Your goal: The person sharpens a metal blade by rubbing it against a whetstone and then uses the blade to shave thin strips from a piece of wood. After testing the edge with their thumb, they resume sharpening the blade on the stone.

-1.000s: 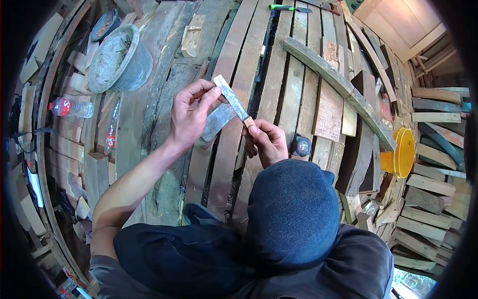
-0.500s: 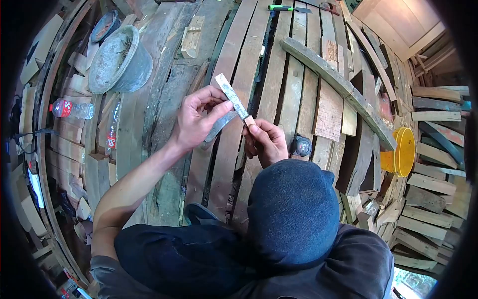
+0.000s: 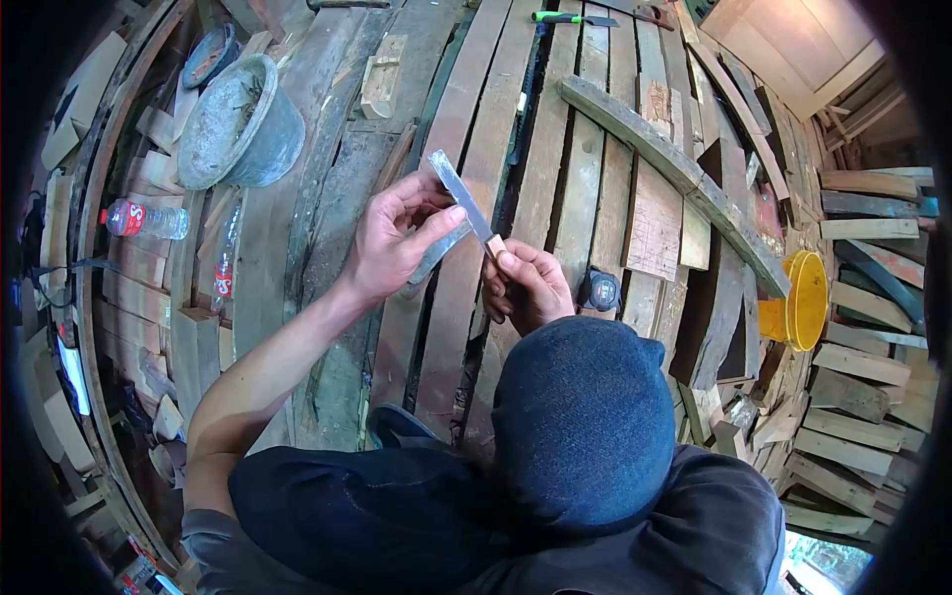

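Observation:
A chisel (image 3: 464, 198) slants across the middle of the view, its flat grey blade pointing up and left. My right hand (image 3: 531, 283) is closed round the pale wooden handle (image 3: 498, 245) at the lower end. Near the blade's upper part, my left hand (image 3: 397, 233) pinches it, thumb on the near edge and fingers curled behind. A smooth grey flat piece (image 3: 441, 253) shows just beneath the blade, partly hidden by my left hand. Close to my right hand, a dark tape measure (image 3: 599, 290) lies on the planks.
A long beam (image 3: 684, 178) lies slantwise over the planks, with a yellow bucket (image 3: 805, 300) at its lower end. On the left are a grey bucket (image 3: 283, 139) and plastic bottles (image 3: 149, 218). A green-handled tool (image 3: 560, 17) rests at the far end. Stacked wood lines the right.
The chisel has turned in my fingers: its mottled whitish face was up before, and a plain grey face shows now. Both hands keep nearly the same place.

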### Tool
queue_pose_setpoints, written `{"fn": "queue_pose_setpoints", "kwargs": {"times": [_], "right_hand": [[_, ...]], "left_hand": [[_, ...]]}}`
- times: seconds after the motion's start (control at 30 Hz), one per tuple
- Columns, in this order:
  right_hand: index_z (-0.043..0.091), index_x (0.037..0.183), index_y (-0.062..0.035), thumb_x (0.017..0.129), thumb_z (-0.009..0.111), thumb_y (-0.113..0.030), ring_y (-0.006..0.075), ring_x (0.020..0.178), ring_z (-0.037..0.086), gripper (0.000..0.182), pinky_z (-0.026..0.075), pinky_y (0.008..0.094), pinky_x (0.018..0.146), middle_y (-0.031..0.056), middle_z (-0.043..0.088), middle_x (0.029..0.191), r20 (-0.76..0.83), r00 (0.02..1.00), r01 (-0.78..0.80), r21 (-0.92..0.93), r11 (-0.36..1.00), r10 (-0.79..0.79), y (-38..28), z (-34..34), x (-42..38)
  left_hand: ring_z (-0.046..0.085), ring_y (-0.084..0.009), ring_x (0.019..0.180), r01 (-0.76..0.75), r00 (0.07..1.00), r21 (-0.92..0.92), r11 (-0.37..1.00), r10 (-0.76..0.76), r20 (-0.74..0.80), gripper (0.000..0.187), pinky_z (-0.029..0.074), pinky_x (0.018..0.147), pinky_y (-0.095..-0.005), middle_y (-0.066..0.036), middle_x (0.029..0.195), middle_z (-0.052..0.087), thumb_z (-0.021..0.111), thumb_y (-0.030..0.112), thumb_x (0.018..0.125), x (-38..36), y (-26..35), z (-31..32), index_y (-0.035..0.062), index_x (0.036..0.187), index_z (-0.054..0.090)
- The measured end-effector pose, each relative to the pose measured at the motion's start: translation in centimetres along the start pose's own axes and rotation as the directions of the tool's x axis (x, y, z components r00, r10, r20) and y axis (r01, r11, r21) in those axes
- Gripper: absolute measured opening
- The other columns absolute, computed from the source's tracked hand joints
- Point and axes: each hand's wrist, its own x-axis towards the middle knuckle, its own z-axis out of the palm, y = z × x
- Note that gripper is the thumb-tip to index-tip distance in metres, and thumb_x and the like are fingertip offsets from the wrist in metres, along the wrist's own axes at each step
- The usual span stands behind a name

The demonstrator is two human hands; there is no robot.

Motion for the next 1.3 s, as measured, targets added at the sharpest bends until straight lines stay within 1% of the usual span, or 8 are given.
{"fn": "queue_pose_setpoints", "kwargs": {"times": [0.17,0.47,0.57,0.67,0.93,1.07,1.17,1.3], "right_hand": [[0.056,0.083,-0.0035,0.097,0.054,-0.021,0.0086,0.051,0.043,0.022,0.037,0.0256,0.048,-0.0004,0.047,0.065,0.075,0.996,-0.054,0.168,0.984,0.042,-0.2,-0.1,-0.2],[0.053,0.08,-0.0044,0.095,0.056,-0.025,0.0087,0.05,0.042,0.026,0.035,0.0247,0.047,0.0006,0.047,0.065,0.11,0.993,-0.059,0.174,0.983,0.04,-0.2,-0.3,-0.1],[0.05,0.081,-0.0062,0.095,0.055,-0.033,0.0089,0.046,0.039,0.03,0.034,0.0247,0.041,-0.0002,0.044,0.064,0.097,0.994,-0.075,0.174,0.982,0.058,0.0,-0.2,0.0],[0.051,0.08,-0.006,0.094,0.057,-0.031,0.0083,0.05,0.039,0.029,0.032,0.0251,0.046,-0.0004,0.044,0.065,0.145,0.984,-0.136,0.266,0.954,0.1,0.1,-0.7,0.1],[0.046,0.078,-0.0101,0.096,0.049,-0.041,0.0064,0.049,0.036,0.036,0.031,0.0235,0.043,-0.0038,0.04,0.065,0.252,0.93,-0.349,0.367,0.863,0.269,0.0,-0.7,0.0],[0.053,0.084,-0.0057,0.097,0.045,-0.046,0.0071,0.05,0.038,0.043,0.031,0.0228,0.045,-0.0016,0.045,0.067,0.165,0.937,-0.339,0.202,0.919,0.309,-0.3,-0.1,-0.2],[0.059,0.095,-0.0001,0.098,0.049,-0.037,0.0073,0.052,0.044,0.038,0.035,0.0221,0.049,0.0008,0.052,0.071,-0.035,0.978,-0.207,0.038,0.978,0.208,-0.1,0.3,0.0],[0.062,0.101,0.0015,0.1,0.052,-0.023,0.0058,0.056,0.048,0.027,0.038,0.0216,0.052,0.0005,0.056,0.074,-0.037,0.997,0.042,-0.511,0.859,-0.071,2.2,-1.7,1.1]], "left_hand": [[0.061,-0.0104,0.097,0.016,0.996,0.023,1.0,-0.018,0.088,0.027,0.047,0.09,-0.028,-0.005,0.103,0.067,0.06,0.011,0.094,-0.2,0.2,-0.6,-0.0019,0.118,0.062],[0.061,-0.0112,0.097,0.015,0.995,0.028,0.999,-0.018,0.098,0.027,0.047,0.09,-0.0288,-0.006,0.102,0.067,0.061,0.01,0.093,-0.2,-0.1,-0.9,-0.0018,0.118,0.062],[0.061,-0.0115,0.097,0.006,0.994,-0.009,1.0,-0.005,0.113,0.028,0.047,0.09,-0.0288,-0.006,0.102,0.067,0.061,0.01,0.093,-0.2,0.1,-0.9,-0.0024,0.118,0.062],[0.061,-0.0113,0.098,-0.033,0.99,-0.033,0.999,0.037,0.139,0.03,0.046,0.091,-0.029,-0.006,0.102,0.067,0.062,0.01,0.093,-0.1,-0.1,-1.0,-0.0031,0.119,0.06],[0.061,-0.0072,0.088,-0.002,0.997,-0.045,0.999,0.005,0.077,0.012,0.048,0.082,-0.0236,-0.003,0.094,0.066,0.065,0.006,0.091,0.0,-0.4,-0.7,0.0011,0.102,0.064],[0.061,-0.0063,0.085,0.017,0.998,-0.042,0.999,-0.014,0.06,0.009,0.048,0.08,-0.0225,-0.002,0.09,0.067,0.065,0.008,0.092,0.0,-0.4,-1.0,0.0018,0.098,0.065],[0.06,-0.0056,0.082,0.069,0.998,-0.017,0.997,-0.069,-0.006,0.01,0.047,0.077,-0.0217,-0.002,0.088,0.067,0.065,0.01,0.092,0.1,-0.4,-1.1,0.0018,0.096,0.066],[0.06,-0.0057,0.081,0.098,0.989,0.046,0.994,-0.092,-0.118,0.011,0.047,0.076,-0.0222,-0.003,0.087,0.068,0.066,0.012,0.092,0.1,-1.3,-1.4,0.0012,0.095,0.066]]}}
